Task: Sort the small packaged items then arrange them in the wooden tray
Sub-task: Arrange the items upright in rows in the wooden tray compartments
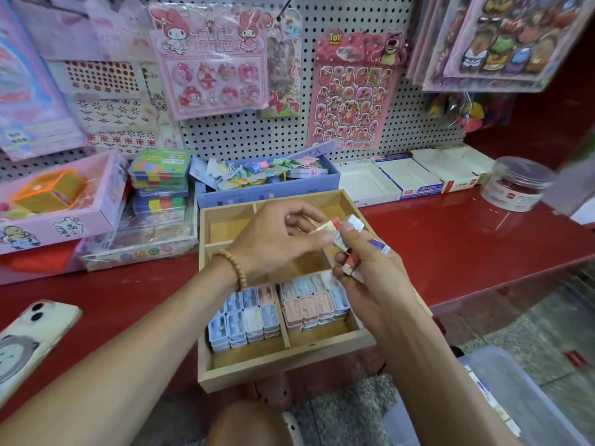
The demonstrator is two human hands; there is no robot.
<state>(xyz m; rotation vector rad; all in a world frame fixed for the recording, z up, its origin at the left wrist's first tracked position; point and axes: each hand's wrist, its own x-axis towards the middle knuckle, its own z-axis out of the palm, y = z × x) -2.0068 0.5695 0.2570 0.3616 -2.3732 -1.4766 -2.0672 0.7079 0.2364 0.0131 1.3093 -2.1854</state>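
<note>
A: Head view, progress check. Wooden tray (206,365) sits on the red desk (450,239), its near edge hanging past the desk edge. Two front compartments are partly filled: blue packs (244,320) stacked on the left side, pink and blue packs (314,304) stacked on the right. Back compartments look bare where visible

B: So roughly halfway?

A: My guess, yes. Front rows are neat, rear sections not yet filled, and more stock is in hand

B: Hands?

A: Right hand (370,278) is curled round a small bundle of red-and-white packets (349,263), with one blue-and-white packet (380,246) poking out on top. Left hand (273,243) has its grip pinched on one red-and-white packet (328,228) at the top of that bundle, thumb and forefinger closed on it. Both are above the middle of the tray

B: How do the items look?

A: Tiny flat cartons, printed labels, blurred so text is unreadable. Tray packs are rounded plastic cases in pastel colours, stacked several deep

B: Left to do?

A: Sort the held packets by colour and seat them in a free compartment
</note>
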